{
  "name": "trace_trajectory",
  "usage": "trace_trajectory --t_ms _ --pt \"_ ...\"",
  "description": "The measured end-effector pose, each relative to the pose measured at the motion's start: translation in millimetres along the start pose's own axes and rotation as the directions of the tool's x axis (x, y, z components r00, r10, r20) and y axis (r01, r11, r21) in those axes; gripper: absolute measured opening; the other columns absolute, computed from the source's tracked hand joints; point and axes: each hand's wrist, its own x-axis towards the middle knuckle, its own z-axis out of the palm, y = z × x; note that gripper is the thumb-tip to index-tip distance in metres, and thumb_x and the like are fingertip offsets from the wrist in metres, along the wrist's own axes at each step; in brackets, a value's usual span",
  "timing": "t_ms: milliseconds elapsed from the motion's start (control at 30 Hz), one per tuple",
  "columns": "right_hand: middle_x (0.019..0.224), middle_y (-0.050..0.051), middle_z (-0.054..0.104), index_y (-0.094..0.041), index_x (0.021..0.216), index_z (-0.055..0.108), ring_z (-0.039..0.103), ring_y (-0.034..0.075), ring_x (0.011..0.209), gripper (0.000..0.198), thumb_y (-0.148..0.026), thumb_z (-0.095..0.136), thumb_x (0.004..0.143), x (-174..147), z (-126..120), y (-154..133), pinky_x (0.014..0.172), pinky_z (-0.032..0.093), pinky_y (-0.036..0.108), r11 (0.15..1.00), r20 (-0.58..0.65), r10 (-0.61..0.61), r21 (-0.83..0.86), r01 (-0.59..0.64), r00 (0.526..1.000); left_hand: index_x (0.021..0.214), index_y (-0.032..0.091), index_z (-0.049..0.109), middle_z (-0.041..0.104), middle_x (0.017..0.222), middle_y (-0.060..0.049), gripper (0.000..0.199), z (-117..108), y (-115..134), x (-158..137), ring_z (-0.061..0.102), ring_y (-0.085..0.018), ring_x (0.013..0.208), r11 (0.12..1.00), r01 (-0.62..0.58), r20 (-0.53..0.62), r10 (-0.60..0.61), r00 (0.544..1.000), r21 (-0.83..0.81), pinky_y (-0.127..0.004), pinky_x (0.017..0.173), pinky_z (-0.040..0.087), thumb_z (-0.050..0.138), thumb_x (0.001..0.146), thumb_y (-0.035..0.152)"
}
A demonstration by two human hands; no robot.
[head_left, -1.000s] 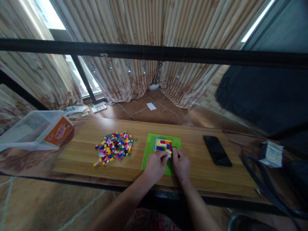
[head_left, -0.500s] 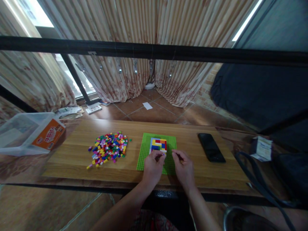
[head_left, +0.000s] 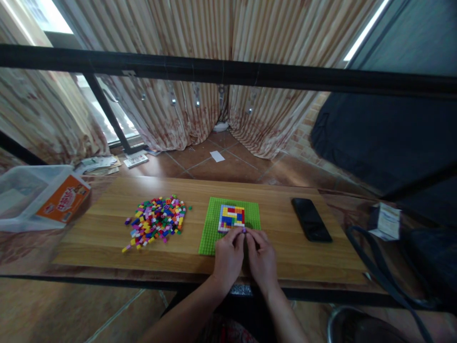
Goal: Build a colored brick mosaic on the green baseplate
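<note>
Fingertips of my left hand [head_left: 228, 255] and my right hand [head_left: 262, 257] meet at a small purple toy brick [head_left: 244, 230], each hand closed in a pinch on it. The brick is at the near right corner of a block of colourful bricks [head_left: 231, 218]; whether it touches them I cannot tell. This block is built on a green studded baseplate [head_left: 209, 233], with red, yellow, blue, white and green bricks showing. My hands cover the near right part of the baseplate.
On the wooden table [head_left: 96, 228], a heap of loose bricks [head_left: 157, 219] lies left of the baseplate. A black phone [head_left: 311, 220] lies to the right. Beyond the left end stands a clear plastic box [head_left: 28, 195] with an orange label. A dark metal rail [head_left: 228, 71] crosses behind.
My right hand has moved left to meet my left hand, and both now pinch the purple brick. The view has shifted slightly.
</note>
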Motion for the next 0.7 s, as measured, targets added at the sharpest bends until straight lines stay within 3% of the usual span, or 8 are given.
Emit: trace_trajectory --t_ms 300,500,700 --pt "0.100 0.011 0.069 -0.018 0.102 0.072 0.061 0.022 0.094 0.035 -0.040 0.046 0.094 -5 8 1 0.089 0.048 0.038 0.998 -0.030 0.015 -0.062 -0.017 0.999 0.118 0.023 0.065 0.072 0.111 -0.006 0.032 -5 -5 -8 0.069 -0.019 0.099 0.978 -0.123 0.068 0.113 0.991 0.171 -0.037 0.092 0.056 0.046 0.092 0.019" --pt "0.088 0.009 0.072 -0.018 0.082 0.074 0.065 0.022 0.083 0.034 -0.044 0.053 0.088 4 9 -7 0.080 0.049 0.035 0.985 -0.082 0.175 0.026 -0.173 0.981 0.123 0.020 0.062 0.072 0.113 -0.008 0.035 -3 -11 -7 0.069 -0.019 0.101 0.969 -0.173 0.051 0.166 0.985 0.178 -0.037 0.094 0.055 0.045 0.092 0.017" --pt "0.084 0.008 0.075 -0.017 0.081 0.076 0.067 0.023 0.077 0.030 -0.044 0.064 0.078 15 10 -3 0.073 0.050 0.033 0.945 -0.082 0.323 0.081 -0.317 0.943 0.124 0.017 0.060 0.071 0.116 -0.010 0.037 -1 -16 -8 0.069 -0.020 0.103 0.966 -0.187 0.064 0.178 0.982 0.178 -0.036 0.093 0.056 0.044 0.091 0.014"
